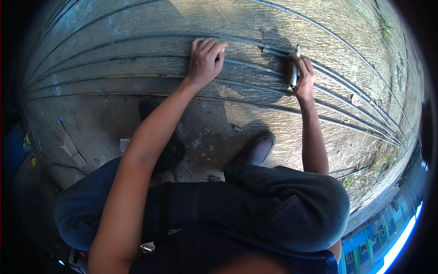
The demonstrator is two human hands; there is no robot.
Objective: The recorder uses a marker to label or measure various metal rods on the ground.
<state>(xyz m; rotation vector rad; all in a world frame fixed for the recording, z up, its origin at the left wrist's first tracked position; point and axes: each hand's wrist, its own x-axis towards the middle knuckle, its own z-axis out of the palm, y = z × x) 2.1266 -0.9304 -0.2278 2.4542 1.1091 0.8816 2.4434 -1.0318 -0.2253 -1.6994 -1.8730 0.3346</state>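
Note:
Long thin metal rods run side by side across the rough concrete ground in front of me. My left hand (208, 58) is closed, with its curled fingers over one metal rod (159, 34); the fingertips are partly hidden. Farther right, my right hand (304, 75) grips a marker (294, 76) with a pale, silvery body and dark ends. It is held nearly upright, one dark end pointing away from me, close above the rods. Between my hands, a small short metal piece (265, 48) sits at the same rod my left hand touches.
My shoe (262, 147) stands near the closest rods. A flat board piece (70, 144) lies at the left amid small debris. Another rod (337, 34) curves past at the far right. Grass (381, 162) grows along the right edge, with a blue building (369, 239) beyond.

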